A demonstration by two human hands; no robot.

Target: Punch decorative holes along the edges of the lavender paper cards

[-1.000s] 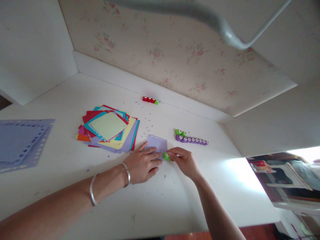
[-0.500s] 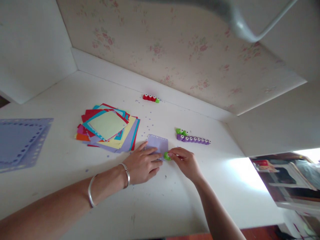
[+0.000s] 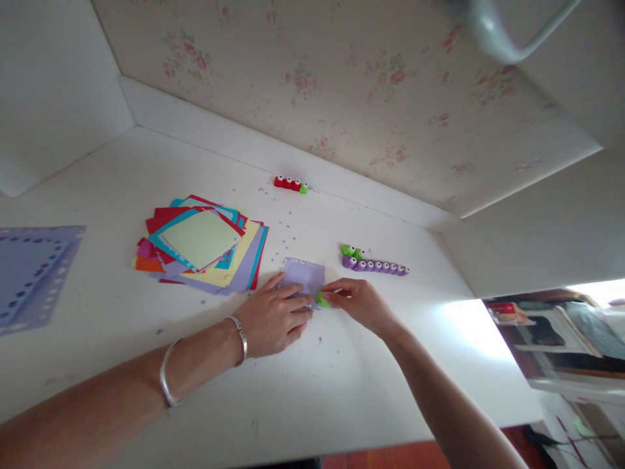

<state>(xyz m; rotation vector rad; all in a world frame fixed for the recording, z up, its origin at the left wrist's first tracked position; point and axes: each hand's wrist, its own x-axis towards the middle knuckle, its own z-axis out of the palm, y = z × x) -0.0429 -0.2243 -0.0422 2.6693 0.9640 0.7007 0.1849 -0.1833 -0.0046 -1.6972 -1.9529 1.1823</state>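
A small purple paper card (image 3: 305,275) lies on the white desk, a row of punched holes along its far edge. My left hand (image 3: 280,316) rests flat on the card's near left part, fingers spread. At the card's near right corner, the fingertips of my right hand (image 3: 359,301) pinch a small green paper punch (image 3: 322,299). Those fingers partly cover the punch, and whether the card's edge is inside it I cannot tell.
Left of the card is a pile of coloured paper sheets (image 3: 205,238). Larger purple sheets (image 3: 34,277) with punched borders lie farther left. Red punches (image 3: 288,184) stand near the wall; purple punches (image 3: 378,266) and two green ones sit to the right. Purple paper dots are scattered about.
The whole view has shifted slightly. My right fingers have closed in further over the green punch at the card's corner. My left hand stays flat on the card.
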